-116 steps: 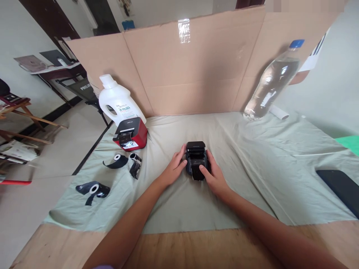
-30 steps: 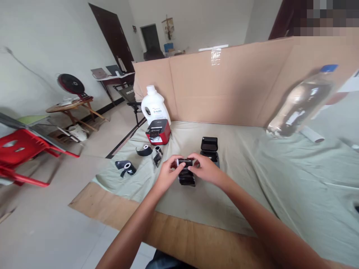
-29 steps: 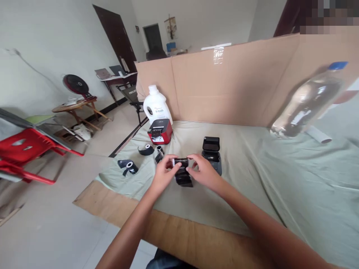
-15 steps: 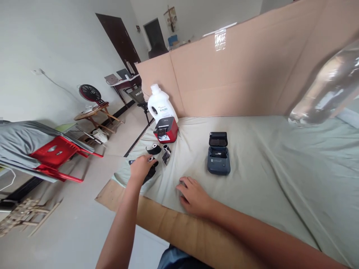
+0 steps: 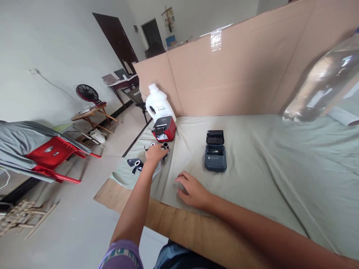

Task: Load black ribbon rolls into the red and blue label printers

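My left hand (image 5: 155, 153) reaches over the far left of the cloth. Its fingers close at a small roll (image 5: 166, 145) with a dark trailing strip. Partly hidden behind that hand is a second roll (image 5: 153, 144). Nearer to me lies a third black-and-white roll (image 5: 137, 163), its dark strip loose. My right hand (image 5: 193, 190) is low over the cloth, empty, with thumb and fingers apart. Beyond it, a dark blue label printer (image 5: 215, 161) stands with its lid raised. A red and black label printer (image 5: 164, 129) sits just past the rolls.
A white jug (image 5: 159, 104) stands behind the red printer. A cardboard sheet (image 5: 224, 82) rises along the back. At the right is a large clear plastic bottle (image 5: 316, 86). A wooden board edge (image 5: 168, 209) borders the cloth, with a red chair (image 5: 50, 157) off to the left.
My left hand has left the nearest roll, which now lies uncovered, and moved right and forward to another roll. My right hand has barely moved. The view has shifted slightly.
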`<move>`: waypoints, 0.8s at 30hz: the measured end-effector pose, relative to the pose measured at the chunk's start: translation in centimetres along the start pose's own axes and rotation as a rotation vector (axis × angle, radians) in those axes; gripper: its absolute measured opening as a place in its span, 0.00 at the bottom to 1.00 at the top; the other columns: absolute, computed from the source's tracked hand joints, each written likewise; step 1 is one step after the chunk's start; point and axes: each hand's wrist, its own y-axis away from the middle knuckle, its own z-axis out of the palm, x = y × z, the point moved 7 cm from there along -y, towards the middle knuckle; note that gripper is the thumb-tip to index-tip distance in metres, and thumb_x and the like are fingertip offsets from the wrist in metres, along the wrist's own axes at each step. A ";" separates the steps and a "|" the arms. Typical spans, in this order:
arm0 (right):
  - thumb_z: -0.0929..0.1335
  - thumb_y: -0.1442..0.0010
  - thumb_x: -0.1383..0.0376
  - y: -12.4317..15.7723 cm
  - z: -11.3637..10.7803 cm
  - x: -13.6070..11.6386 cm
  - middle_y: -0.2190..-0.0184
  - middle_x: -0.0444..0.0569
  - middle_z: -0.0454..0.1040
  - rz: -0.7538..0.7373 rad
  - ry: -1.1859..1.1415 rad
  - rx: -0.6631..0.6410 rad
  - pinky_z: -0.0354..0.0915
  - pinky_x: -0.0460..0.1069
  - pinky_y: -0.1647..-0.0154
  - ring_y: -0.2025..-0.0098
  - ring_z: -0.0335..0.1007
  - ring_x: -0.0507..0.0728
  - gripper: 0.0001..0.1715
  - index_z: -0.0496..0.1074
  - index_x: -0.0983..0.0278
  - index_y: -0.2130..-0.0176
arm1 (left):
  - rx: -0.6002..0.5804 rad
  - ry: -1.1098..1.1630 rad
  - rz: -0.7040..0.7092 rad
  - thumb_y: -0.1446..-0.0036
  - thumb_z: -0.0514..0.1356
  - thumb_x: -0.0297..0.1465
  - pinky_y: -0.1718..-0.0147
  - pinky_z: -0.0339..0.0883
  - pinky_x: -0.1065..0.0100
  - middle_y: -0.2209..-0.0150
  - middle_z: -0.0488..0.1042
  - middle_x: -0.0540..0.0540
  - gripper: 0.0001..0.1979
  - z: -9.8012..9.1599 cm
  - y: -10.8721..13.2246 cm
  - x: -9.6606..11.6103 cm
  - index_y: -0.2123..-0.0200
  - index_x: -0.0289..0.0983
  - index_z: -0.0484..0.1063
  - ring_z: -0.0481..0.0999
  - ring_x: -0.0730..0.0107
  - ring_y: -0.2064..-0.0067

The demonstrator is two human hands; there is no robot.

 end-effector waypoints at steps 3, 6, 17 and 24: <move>0.64 0.39 0.68 -1.2 -3.4 1.2 0.62 0.48 0.73 0.151 -0.190 0.148 0.66 0.47 0.67 0.69 0.68 0.52 0.11 0.71 0.63 0.56 | 0.039 0.054 0.020 0.45 0.59 0.38 0.59 0.66 0.63 0.56 0.80 0.41 0.14 0.2 0.6 1.7 0.57 0.44 0.79 0.78 0.52 0.53; 0.64 0.39 0.64 -2.5 -8.6 2.5 0.70 0.45 0.73 0.256 -0.259 0.327 0.64 0.46 0.69 0.70 0.68 0.52 0.07 0.72 0.62 0.62 | 0.136 0.074 0.087 0.42 0.57 0.37 0.62 0.64 0.65 0.61 0.80 0.43 0.11 -0.7 2.5 3.7 0.59 0.43 0.78 0.78 0.54 0.56; 0.69 0.41 0.56 -2.8 -15.9 6.2 0.71 0.45 0.76 0.505 -0.222 0.292 0.64 0.46 0.74 0.77 0.68 0.50 0.20 0.73 0.64 0.52 | 0.347 0.127 0.692 0.38 0.56 0.31 0.68 0.60 0.66 0.65 0.78 0.42 0.08 1.1 11.5 15.9 0.61 0.37 0.75 0.77 0.62 0.63; 0.66 0.44 0.67 -2.8 -15.0 6.8 0.68 0.46 0.78 0.535 -0.078 0.233 0.66 0.48 0.64 0.68 0.72 0.53 0.11 0.76 0.62 0.61 | 0.323 0.435 0.809 0.34 0.54 0.35 0.67 0.64 0.68 0.70 0.76 0.47 0.14 1.2 9.6 12.8 0.68 0.38 0.75 0.75 0.68 0.68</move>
